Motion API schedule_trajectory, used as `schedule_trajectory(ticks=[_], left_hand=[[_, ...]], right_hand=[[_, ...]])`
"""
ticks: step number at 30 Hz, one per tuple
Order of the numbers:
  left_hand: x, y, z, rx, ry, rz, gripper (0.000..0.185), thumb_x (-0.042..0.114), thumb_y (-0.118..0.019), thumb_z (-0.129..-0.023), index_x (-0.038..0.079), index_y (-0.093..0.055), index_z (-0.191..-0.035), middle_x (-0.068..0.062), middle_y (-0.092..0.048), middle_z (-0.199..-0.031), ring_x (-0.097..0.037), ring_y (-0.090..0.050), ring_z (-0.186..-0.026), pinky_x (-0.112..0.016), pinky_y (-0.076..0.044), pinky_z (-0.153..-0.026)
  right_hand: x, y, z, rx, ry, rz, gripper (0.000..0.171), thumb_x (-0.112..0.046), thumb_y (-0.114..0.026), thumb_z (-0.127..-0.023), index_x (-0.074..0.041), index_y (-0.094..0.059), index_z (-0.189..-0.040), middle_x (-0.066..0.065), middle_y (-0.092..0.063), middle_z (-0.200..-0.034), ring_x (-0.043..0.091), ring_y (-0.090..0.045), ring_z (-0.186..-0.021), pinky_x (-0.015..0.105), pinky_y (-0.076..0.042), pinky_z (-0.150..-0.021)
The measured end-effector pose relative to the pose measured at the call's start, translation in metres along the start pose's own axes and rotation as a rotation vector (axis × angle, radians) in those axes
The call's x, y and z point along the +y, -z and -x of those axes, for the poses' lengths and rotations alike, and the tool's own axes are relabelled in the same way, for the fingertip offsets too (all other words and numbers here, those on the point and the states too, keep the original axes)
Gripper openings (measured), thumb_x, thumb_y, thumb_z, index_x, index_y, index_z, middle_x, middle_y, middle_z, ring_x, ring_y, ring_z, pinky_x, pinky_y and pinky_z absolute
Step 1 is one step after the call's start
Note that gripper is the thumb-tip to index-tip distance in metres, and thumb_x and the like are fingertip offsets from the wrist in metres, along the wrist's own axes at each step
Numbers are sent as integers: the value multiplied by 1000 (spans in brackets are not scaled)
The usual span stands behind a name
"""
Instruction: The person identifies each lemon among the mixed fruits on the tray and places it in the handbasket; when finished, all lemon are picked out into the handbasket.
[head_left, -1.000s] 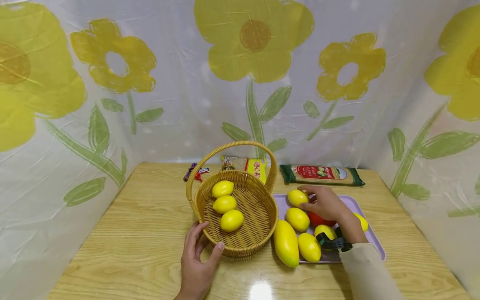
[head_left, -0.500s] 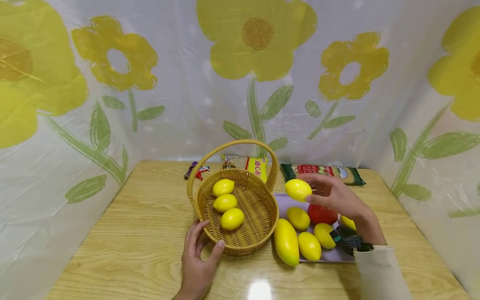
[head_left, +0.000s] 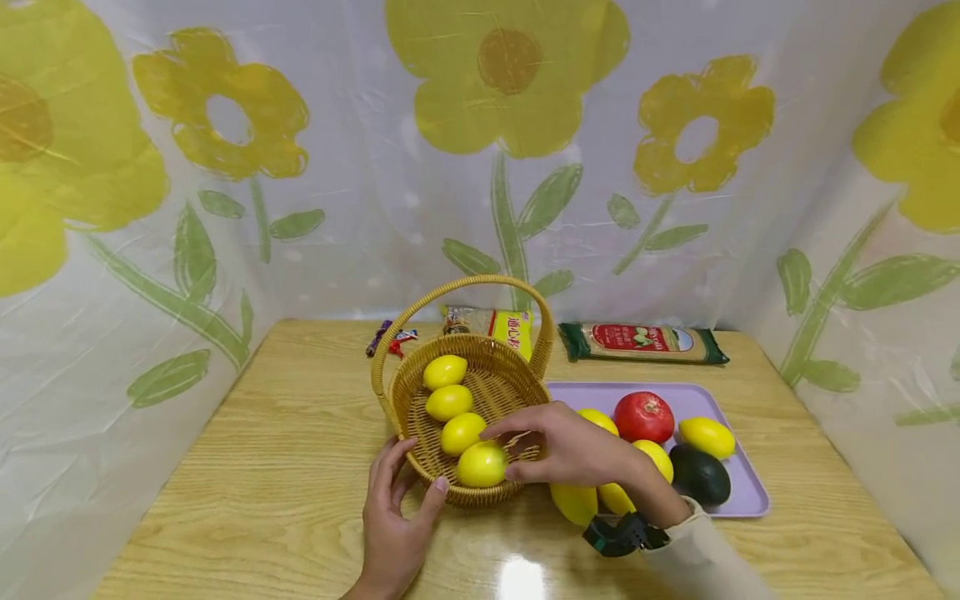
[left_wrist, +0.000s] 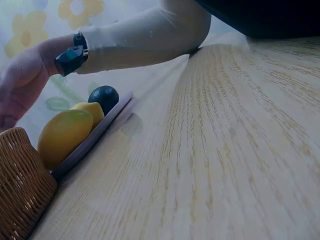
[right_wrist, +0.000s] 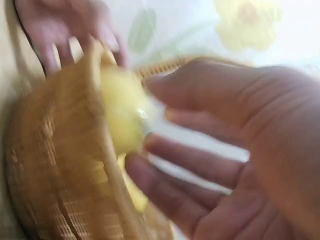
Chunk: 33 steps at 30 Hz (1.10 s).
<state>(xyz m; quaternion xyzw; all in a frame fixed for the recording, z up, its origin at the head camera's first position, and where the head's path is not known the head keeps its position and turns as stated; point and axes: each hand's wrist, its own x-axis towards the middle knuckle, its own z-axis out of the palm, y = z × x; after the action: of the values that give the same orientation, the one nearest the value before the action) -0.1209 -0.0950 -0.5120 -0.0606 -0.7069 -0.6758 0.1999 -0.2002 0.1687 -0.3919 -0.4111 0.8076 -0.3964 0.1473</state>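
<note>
The right hand (head_left: 573, 450) is low in the middle of the head view, just right of the basket (head_left: 517, 398). Its fingers are curled around a lemon (head_left: 482, 464), and the lemon sits at the near edge inside the basket. I think the hand grips it this way so the lemon goes down softly and does not roll. In the right wrist view, the lemon (right_wrist: 122, 117) is a blurry yellow shape by the basket wall, with the fingers (right_wrist: 195, 170) close beside it.

The left hand (head_left: 393, 521) is at the bottom middle of the frame. Its fingers are spread and fairly straight, and they press on the near side of the basket. That likely keeps the basket from sliding on the table (head_left: 247, 467).

Three more lemons (head_left: 448, 402) lie in a row in the basket, touching or nearly touching. The new lemon sits at the near end of that row.

To the right is a purple tray (head_left: 738, 492). It holds a red fruit (head_left: 643, 416), a dark green avocado (head_left: 699, 474) and more yellow fruit (head_left: 707, 436). A long yellow mango (head_left: 573, 502) lies between basket and tray, partly hidden by the right hand.

Food packets (head_left: 641, 342) rest at the back of the table, in the middle of the frame.
</note>
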Motion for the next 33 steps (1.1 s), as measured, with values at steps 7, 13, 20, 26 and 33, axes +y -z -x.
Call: schedule_trajectory(ticks=[7,13,20,26,33], left_hand=[[-2,3,-2,15,-4,-10,62,-4,-78,-96,4,-55,-152,-21,-36,-167,-25,-44,-152,-15,-45,-120],[-2,3,-4,18,-2,-10,62,-3,-79,-96,9,-56,-153,-19,-36,-168,-17,-44,-152,-14,-45,-120],[-1,2,-6,3,-37,-1,59,-5,-77,-96,2,-56,-151,-23,-37,-166,-15,-42,-153,-14,-45,-120],[-1,1,-4,5,-45,-11,59,-5,-78,-97,4,-57,-151,-23,-38,-165,-18,-44,-152,-14,-46,-119],[-1,-1,-1,6,8,-16,59,-2,-79,-97,6,-56,-151,-18,-37,-167,-36,-43,-152,-13,-45,-119]], right_hand=[[-3,7,24,114,59,-51,41,-17,-81,-102,-19,-74,-142,-2,-76,-140,15,-74,-124,42,-63,-108],[33,45,102,305,-20,-118,39,3,-73,-101,-6,-73,-140,12,-76,-137,25,-75,-121,33,-64,-105],[75,71,200,629,-233,-60,40,7,-69,-103,4,-67,-143,1,-78,-136,10,-76,-119,18,-63,-96],[99,76,233,726,-315,28,42,3,-74,-102,8,-66,-143,-17,-77,-130,3,-75,-114,12,-61,-93],[121,73,233,690,-368,227,40,-2,-85,-95,3,-75,-133,7,-81,-123,-9,-71,-106,5,-57,-89]])
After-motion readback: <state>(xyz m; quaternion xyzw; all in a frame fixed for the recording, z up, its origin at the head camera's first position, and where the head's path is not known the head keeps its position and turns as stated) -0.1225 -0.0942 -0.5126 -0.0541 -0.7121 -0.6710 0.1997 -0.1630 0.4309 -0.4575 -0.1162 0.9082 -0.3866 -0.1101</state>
